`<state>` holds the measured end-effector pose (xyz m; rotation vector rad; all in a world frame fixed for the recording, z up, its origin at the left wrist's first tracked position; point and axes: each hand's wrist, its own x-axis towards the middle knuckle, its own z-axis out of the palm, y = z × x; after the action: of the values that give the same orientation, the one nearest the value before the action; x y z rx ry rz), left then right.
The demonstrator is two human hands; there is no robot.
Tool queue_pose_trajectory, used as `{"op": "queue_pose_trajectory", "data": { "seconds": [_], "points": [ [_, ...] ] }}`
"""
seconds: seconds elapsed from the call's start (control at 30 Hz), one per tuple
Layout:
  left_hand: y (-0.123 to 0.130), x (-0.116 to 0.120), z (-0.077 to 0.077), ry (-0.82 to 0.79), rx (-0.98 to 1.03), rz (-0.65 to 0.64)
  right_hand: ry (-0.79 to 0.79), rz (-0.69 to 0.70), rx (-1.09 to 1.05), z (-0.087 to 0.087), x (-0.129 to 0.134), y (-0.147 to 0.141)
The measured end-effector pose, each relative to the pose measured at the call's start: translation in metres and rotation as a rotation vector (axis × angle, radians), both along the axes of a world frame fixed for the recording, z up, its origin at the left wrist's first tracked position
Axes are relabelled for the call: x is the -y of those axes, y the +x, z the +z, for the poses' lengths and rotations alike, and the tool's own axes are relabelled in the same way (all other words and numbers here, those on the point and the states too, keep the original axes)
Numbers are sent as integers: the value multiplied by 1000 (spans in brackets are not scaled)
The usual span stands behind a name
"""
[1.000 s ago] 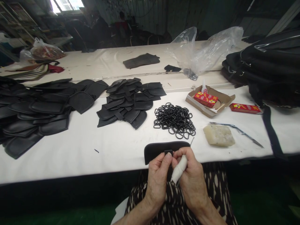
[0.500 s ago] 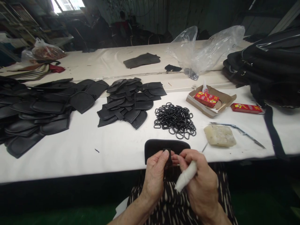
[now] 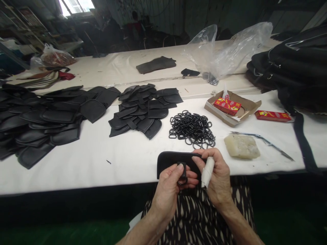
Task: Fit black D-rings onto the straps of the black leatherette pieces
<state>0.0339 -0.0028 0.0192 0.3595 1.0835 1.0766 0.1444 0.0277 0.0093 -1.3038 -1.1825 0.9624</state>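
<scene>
A black flap piece (image 3: 168, 160) with a rounded top edge lies at the table's front edge. My left hand (image 3: 170, 187) pinches its short black strap (image 3: 182, 169) under the thumb, and a black ring (image 3: 182, 181) shows at the strap's lower end. My right hand (image 3: 217, 177) grips the right end of the flap piece between thumb and fingers. One finger of that hand is wrapped in white material (image 3: 207, 172). Just beyond the flap piece is a heap of black D-shaped rings (image 3: 191, 129).
Black flap pieces (image 3: 138, 110) lie piled left of the rings, with a larger pile (image 3: 48, 119) farther left. To the right are a yellowish block (image 3: 241, 146), metal tweezers (image 3: 265, 139), an open cardboard box (image 3: 219, 114), a red packet (image 3: 273, 116) and black bags (image 3: 293, 71).
My right hand has moved from beside the strap up and right onto the flap piece's right end. The ring below the strap now shows. The view has shifted slightly.
</scene>
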Motion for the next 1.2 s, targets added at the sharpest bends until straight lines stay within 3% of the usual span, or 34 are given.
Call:
{"op": "queue_pose_trajectory", "data": {
  "seconds": [0.4, 0.67, 0.9, 1.2],
  "points": [
    [-2, 0, 5, 20, -4, 4, 86, 38, -53, 0, 7, -5],
    [-5, -2, 2, 19, 48, 50, 75, 26, -61, 7, 3, -7],
    [-5, -4, 4, 51, 16, 39, -80, 100, -245, 5, 2, -8],
    [-2, -4, 2, 71, -2, 51, -3, 78, -177, 7, 0, -8]
  ]
}}
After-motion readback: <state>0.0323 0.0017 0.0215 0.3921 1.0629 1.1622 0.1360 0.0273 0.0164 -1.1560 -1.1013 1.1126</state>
